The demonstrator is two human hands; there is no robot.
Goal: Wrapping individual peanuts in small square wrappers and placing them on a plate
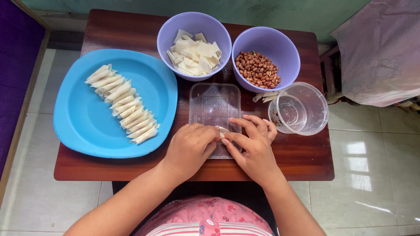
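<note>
My left hand [189, 147] and my right hand [253, 146] meet over a clear plastic lid [214, 105] lying flat on the wooden table [302, 157]. Both pinch a small white piece of dough wrapper [222, 130] between their fingertips. A blue plate [87, 122] to the left carries a diagonal row of several folded white wrappers [122, 104]. One purple bowl [167, 30] at the back holds cut wrapper squares [194, 54]. A second purple bowl [286, 48] beside it holds peanuts [257, 69].
A clear round plastic container [299, 108] with a little water stands at the right, a few loose wrapper pieces [265, 96] beside it. A cloth-covered object [380, 48] stands off the table's right side. Tiled floor surrounds the small table.
</note>
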